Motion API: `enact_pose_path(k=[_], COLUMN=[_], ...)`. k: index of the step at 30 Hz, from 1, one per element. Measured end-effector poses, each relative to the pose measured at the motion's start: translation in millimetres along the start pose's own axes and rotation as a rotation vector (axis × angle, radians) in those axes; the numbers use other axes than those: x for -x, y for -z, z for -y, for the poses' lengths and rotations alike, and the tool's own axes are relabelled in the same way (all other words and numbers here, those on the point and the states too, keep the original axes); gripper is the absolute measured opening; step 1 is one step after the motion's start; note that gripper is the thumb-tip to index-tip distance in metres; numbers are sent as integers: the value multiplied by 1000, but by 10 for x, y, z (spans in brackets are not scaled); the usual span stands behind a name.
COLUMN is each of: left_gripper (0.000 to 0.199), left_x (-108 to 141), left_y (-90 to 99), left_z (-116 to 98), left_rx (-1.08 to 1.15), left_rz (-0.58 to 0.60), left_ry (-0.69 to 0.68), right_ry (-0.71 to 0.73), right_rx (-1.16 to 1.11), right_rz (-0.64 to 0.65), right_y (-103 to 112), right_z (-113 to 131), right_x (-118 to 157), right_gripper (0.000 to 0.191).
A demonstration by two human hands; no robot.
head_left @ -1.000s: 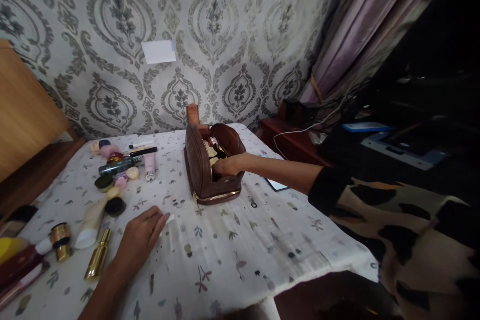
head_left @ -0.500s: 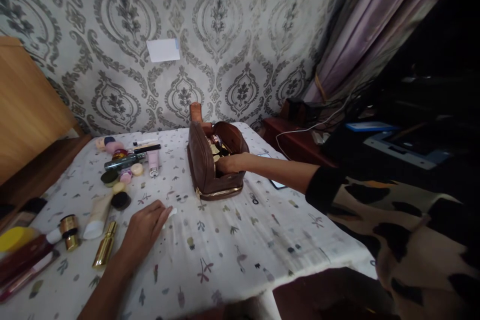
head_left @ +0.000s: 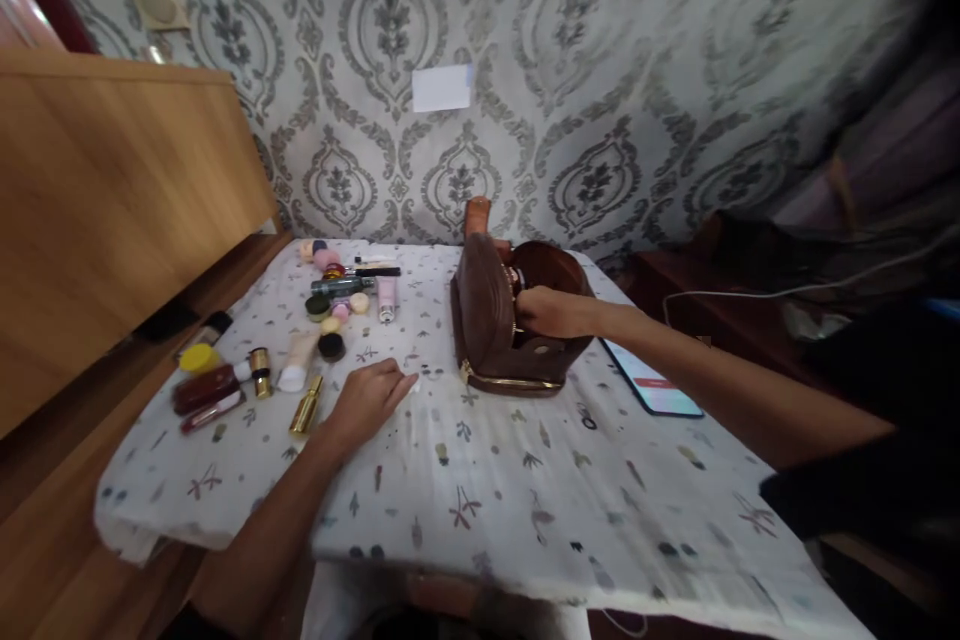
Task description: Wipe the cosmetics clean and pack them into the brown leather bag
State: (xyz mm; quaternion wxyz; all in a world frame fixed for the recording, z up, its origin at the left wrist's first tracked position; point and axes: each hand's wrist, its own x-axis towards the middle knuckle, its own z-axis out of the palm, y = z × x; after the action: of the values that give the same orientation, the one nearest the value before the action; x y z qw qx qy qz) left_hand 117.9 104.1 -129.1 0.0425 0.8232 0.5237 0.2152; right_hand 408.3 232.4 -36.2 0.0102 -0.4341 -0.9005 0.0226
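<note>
A brown leather cosmetic bag [head_left: 484, 310] stands unzipped on the cloth, its flap raised at the back. My right hand [head_left: 551, 311] reaches into its opening; the fingertips are hidden inside, so their grip does not show. Dark and light items inside the bag are partly covered by that hand. My left hand [head_left: 367, 400] rests on the cloth to the left of the bag, fingers closed together, with a small white piece [head_left: 415, 386] at the fingertips. Nearest to it are a gold bottle [head_left: 306, 408] and a black round lid [head_left: 331, 347].
Cosmetics lie on the left: a cream tube [head_left: 298, 360], a pink tube [head_left: 386, 300], a dark red bottle [head_left: 206, 389] and several small jars. A phone [head_left: 660, 390] lies right of the bag. Behind is the patterned wall [head_left: 525, 50]; a wooden cabinet [head_left: 127, 210] stands left.
The view has swung left, so everything appears further right and the phone shows more fully. My right hand is slightly higher at the bag's opening. My left hand stays on the cloth.
</note>
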Motion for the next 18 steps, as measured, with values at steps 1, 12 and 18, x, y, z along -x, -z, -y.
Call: enact_pose_path(k=[1,12,18], left_gripper=[50,43,39], left_x=[1,-12,9], left_y=[-7,-56,-75], left_z=[3,48,59], left_rx=[-10,-41,-48], left_rz=[-3,-3,-33], left_ry=[2,-6,-27], right_ry=[7,-351,-365], right_rx=[-13,-943,-1980], right_rz=[32,-404,-969], right_y=[77,1066,1168], right_z=[17,-233,115], right_x=[13,-402,-772], right_gripper=[24,19,55])
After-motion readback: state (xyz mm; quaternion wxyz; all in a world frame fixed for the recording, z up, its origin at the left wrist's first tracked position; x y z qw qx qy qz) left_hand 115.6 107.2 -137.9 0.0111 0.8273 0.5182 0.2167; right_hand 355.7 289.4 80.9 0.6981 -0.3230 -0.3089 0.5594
